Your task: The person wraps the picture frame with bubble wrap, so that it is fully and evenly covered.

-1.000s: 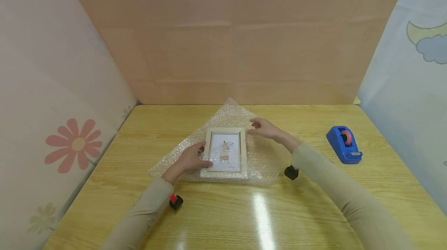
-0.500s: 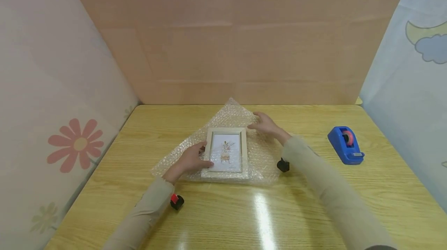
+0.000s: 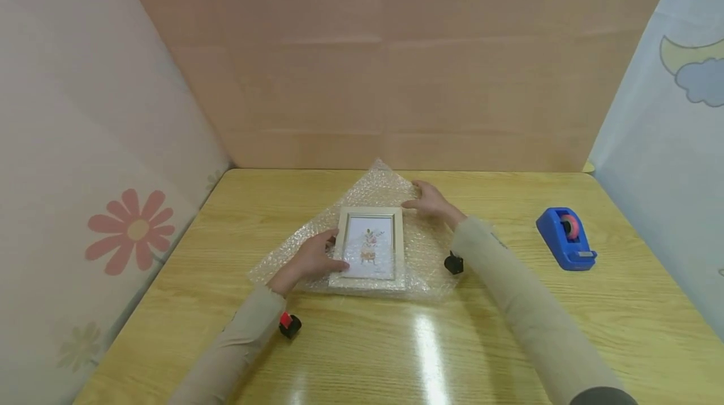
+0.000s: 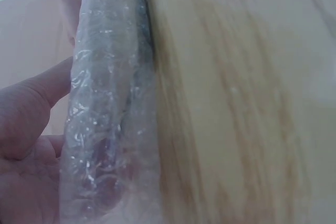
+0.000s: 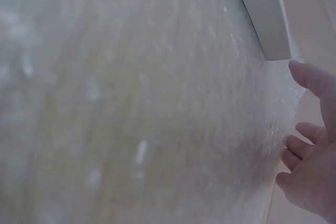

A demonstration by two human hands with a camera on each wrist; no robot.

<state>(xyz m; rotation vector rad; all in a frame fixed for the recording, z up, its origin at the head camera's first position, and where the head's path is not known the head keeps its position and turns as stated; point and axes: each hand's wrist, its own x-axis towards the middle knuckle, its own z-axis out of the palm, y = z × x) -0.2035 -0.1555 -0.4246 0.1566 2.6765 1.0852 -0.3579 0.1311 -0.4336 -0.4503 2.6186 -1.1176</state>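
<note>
A pale picture frame (image 3: 398, 248) with a floral print lies face up on a sheet of bubble wrap (image 3: 362, 194), and a fold of the wrap covers its lower part. My left hand (image 3: 311, 257) holds the frame's left side, thumb on its face near the lower left corner and fingers along the edge. Through the wrap (image 4: 110, 129) in the left wrist view, those fingers show only dimly. My right hand (image 3: 432, 200) reaches past the frame's upper right corner. Its fingers (image 5: 296, 145) lie loosely bent at the wrap's edge; whether they press it, I cannot tell.
A blue tape dispenser (image 3: 565, 238) with a pink roll stands on the right side of the wooden table (image 3: 362, 348). A brown-covered panel (image 3: 384, 78) rises at the back, with patterned walls (image 3: 73, 109) on both sides.
My right hand has moved slightly up along the wrap's right edge, with its forearm swinging inward. The left hand keeps its place on the frame. The head view has shifted slightly.
</note>
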